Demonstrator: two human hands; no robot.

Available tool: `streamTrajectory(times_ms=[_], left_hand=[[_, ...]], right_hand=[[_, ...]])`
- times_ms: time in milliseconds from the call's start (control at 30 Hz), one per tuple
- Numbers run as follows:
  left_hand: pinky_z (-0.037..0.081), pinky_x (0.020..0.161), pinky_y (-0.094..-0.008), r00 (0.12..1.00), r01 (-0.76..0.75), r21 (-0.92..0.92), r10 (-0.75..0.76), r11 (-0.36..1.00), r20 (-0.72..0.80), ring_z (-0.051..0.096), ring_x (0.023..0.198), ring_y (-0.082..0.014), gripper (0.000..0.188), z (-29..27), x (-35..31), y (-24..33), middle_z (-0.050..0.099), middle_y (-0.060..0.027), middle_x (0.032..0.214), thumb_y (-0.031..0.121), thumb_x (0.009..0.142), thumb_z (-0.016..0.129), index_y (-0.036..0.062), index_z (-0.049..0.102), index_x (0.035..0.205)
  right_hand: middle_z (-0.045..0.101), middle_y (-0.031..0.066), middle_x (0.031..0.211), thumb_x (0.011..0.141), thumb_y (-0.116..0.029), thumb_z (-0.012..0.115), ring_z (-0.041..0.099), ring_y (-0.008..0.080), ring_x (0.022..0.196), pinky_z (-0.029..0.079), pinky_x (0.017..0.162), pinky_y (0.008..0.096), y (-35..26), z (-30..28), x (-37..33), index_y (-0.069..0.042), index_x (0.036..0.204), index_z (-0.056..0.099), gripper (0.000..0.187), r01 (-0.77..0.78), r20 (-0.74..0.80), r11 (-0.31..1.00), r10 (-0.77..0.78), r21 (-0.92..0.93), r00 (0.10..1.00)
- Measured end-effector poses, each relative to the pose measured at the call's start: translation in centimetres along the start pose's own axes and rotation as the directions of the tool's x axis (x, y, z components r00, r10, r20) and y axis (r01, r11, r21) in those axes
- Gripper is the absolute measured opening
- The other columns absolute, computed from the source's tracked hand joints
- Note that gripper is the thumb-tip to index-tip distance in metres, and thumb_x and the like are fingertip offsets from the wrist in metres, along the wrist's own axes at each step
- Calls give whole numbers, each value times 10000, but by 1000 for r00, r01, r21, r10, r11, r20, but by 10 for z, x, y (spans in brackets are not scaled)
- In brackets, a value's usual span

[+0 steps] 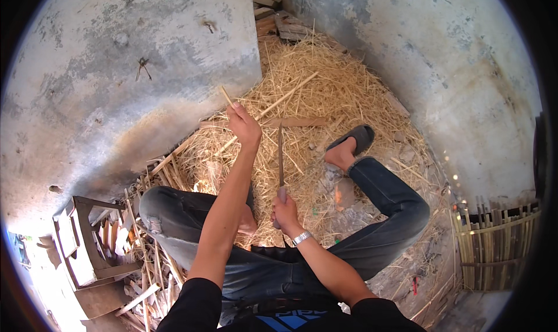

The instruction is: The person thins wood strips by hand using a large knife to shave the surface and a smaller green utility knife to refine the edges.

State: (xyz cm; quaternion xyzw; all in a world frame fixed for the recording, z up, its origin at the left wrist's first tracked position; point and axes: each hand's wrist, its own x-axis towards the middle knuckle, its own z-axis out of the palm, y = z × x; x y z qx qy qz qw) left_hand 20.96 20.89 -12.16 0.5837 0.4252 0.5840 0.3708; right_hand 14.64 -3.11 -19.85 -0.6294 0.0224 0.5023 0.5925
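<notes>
My left hand [243, 126] is closed around a short pale bamboo strip [226, 94], whose end sticks out above the thumb. In my right hand [285, 211] is a long narrow knife [281, 163], gripped by its handle with the blade pointing away from me. The blade stands apart from the strip, to the right of my left hand. Beyond both hands a longer pale stick [290, 95] slants over the straw [325, 65], passing behind my left hand. A flat wooden board [296, 122] lies across the straw near the knife's tip.
My bent legs frame the work area, with a dark slipper [364, 138] on the right foot. Split sticks [152, 256] and a wooden frame [87, 239] lie at left. A slatted bamboo basket [499, 248] stands at right. Worn plaster walls [453, 70] rise on both sides.
</notes>
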Motion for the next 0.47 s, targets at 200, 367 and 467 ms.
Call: streamTrajectory(times_ms=[200,367,467], left_hand=[[351,490,-396,999,-5,106,10,994,-42,441,490,-213,492,4,-6,5,484,-83,546,427,1082,408,5,523,857],[374,500,-372,999,-24,114,28,993,-35,450,506,-175,471,2,-10,-2,479,-67,554,428,1075,438,19,528,860],[382,504,-371,1000,-23,94,24,995,-17,468,512,-179,468,-1,-7,-5,494,-67,559,443,1068,451,29,545,871]], right_hand=[[464,13,604,989,-203,558,486,135,465,443,441,332,26,-1,13,-70,845,502,204,-121,5,981,123,-149,992],[577,105,673,932,-231,571,597,222,612,451,583,389,-1,9,15,-6,875,555,233,270,-77,908,-309,-321,948],[599,118,710,910,-206,596,613,238,674,456,628,396,-18,13,12,-2,908,564,207,445,-76,850,-482,-282,873]])
